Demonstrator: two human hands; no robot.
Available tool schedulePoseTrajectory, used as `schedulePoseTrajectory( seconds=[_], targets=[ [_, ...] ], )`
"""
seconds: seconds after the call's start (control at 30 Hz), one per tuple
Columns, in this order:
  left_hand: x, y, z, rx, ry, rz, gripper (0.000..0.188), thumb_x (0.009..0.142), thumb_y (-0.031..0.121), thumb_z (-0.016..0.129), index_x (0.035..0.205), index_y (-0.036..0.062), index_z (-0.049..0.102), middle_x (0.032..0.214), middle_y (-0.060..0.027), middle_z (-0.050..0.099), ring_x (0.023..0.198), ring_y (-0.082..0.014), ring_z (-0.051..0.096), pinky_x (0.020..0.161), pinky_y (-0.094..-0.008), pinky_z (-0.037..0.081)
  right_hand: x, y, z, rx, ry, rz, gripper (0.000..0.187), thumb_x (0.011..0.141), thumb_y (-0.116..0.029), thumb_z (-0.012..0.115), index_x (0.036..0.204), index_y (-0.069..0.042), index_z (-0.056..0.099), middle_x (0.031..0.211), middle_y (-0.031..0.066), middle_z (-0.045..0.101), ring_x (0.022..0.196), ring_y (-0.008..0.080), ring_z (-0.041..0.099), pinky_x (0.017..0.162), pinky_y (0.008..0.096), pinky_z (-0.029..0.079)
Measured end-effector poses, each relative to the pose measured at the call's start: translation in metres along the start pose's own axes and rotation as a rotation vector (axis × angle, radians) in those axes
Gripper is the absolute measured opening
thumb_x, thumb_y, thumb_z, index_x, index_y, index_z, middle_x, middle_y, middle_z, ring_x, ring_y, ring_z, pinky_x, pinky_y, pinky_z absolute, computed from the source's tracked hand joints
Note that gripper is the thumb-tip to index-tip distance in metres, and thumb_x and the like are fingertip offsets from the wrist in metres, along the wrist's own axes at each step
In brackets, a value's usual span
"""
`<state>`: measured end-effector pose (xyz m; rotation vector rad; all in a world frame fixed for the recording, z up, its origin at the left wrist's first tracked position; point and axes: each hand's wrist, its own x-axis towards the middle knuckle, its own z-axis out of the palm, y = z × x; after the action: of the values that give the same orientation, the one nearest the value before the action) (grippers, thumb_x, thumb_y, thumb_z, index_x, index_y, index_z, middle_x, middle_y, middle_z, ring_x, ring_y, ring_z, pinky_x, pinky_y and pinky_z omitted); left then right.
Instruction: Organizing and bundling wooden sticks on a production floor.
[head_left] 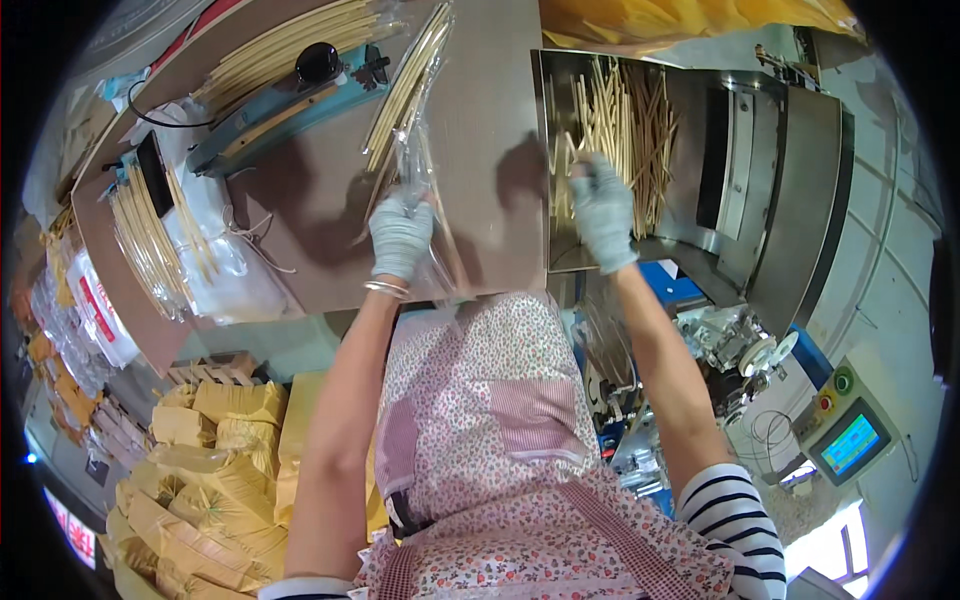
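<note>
My left hand [402, 235], in a grey glove with bare fingertips, is closed on a clear plastic bag [415, 160] at the near side of the brown table. A bundle of thin wooden sticks [405, 90] lies just beyond it, partly along the bag. One or two loose sticks show beside the hand. My right hand [603, 210], gloved alike, is over the metal tray [546, 200] on the right, its fingers bent around a thin wooden stick [570, 147] whose end sticks out. Many pale and brown sticks [640, 130] lie in the tray under and beyond that hand.
At the far left stand a long blue bag sealer [290, 120] and more stick bundles [290, 50]. Filled bags of sticks [145, 240] and flat clear bags [225, 280] lie at the left edge. Machinery [740, 350] and a control screen [850, 440] are at right; yellow packages [210, 480] are stacked below left.
</note>
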<state>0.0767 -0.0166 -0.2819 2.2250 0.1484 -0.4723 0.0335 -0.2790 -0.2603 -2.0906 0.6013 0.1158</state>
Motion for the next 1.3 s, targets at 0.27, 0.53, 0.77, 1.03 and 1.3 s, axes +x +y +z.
schedulePoseTrajectory(
  seconds=[0.27, 0.53, 0.77, 1.03, 1.3],
  targets=[
    [-0.020, 0.067, -0.076, -0.975, -0.237, -0.420, 0.015, 0.088, 0.020, 0.066, 0.094, 0.0061, 0.063, 0.072, 0.0006, 0.059, 0.051, -0.0052, 0.046, 0.045, -0.0192, 0.036, -0.092, -0.107, 0.013, 0.644, -0.712, 0.365, 0.033, 0.094, -0.023, 0.056, 0.117, 0.001, 0.055, 0.089, 0.0020, 0.061, 0.079, 0.0082, 0.057, 0.074, 0.0235, 0.048],
    [-0.024, 0.095, -0.099, -1.283, -0.239, -0.421, 0.034, 0.092, 0.030, 0.060, 0.115, 0.0057, 0.056, 0.089, -0.0064, 0.064, 0.059, -0.0062, 0.049, 0.048, -0.0197, 0.041, -0.125, -0.155, -0.004, 0.193, -0.501, 0.124, 0.017, 0.091, -0.015, 0.056, 0.081, -0.001, 0.055, 0.060, 0.0118, 0.054, 0.053, 0.0222, 0.053, 0.052, 0.0324, 0.043],
    [-0.016, 0.104, -0.121, -1.086, -0.089, -0.354, 0.024, 0.093, 0.025, 0.058, 0.107, 0.0057, 0.061, 0.082, -0.0024, 0.062, 0.058, -0.0059, 0.050, 0.048, -0.0188, 0.040, -0.149, -0.169, -0.001, -0.160, -0.392, -0.097, 0.015, 0.091, -0.014, 0.054, 0.081, -0.002, 0.053, 0.063, 0.0222, 0.049, 0.059, 0.0405, 0.051, 0.053, 0.0451, 0.039],
    [-0.055, 0.115, -0.101, -0.804, -0.125, -0.263, 0.021, 0.092, 0.025, 0.060, 0.099, 0.0054, 0.062, 0.073, 0.0019, 0.055, 0.059, -0.0035, 0.050, 0.047, -0.0201, 0.043, -0.159, -0.180, 0.020, -0.153, -0.396, 0.039, 0.017, 0.093, -0.018, 0.052, 0.088, -0.003, 0.057, 0.066, 0.0208, 0.054, 0.058, 0.0381, 0.053, 0.053, 0.0418, 0.042],
    [-0.087, 0.077, -0.104, -0.758, -0.363, -0.302, 0.019, 0.093, 0.024, 0.057, 0.093, 0.0059, 0.063, 0.071, 0.0051, 0.054, 0.063, -0.0025, 0.046, 0.053, -0.0193, 0.038, -0.077, -0.151, -0.017, 0.325, -0.395, 0.302, 0.045, 0.092, -0.040, 0.055, 0.114, -0.001, 0.059, 0.098, 0.0055, 0.066, 0.083, 0.0114, 0.057, 0.072, 0.0260, 0.047]
  ],
)
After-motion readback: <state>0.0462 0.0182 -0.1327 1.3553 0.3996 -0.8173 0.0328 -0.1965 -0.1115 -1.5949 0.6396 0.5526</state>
